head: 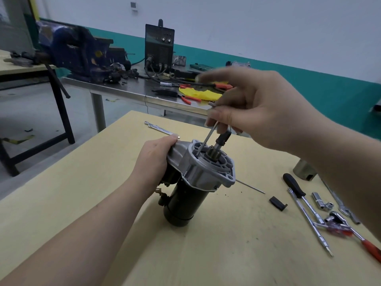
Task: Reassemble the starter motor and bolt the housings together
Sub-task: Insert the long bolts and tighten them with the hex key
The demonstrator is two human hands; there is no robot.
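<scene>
The starter motor stands tilted on the wooden table, black body down, silver aluminium nose housing up, with the pinion gear and shaft sticking out of the top. My left hand grips the housing's left side. My right hand pinches the upper end of a long thin through bolt. The bolt's lower end sits in a hole of the housing face. A second long bolt lies on the table behind the motor's right side.
On the right lie a black-handled screwdriver, sockets, a ratchet with extension bars, a small black cap and a metal cylinder. An extension rod lies beyond the motor. A steel bench with vise and welder stands behind.
</scene>
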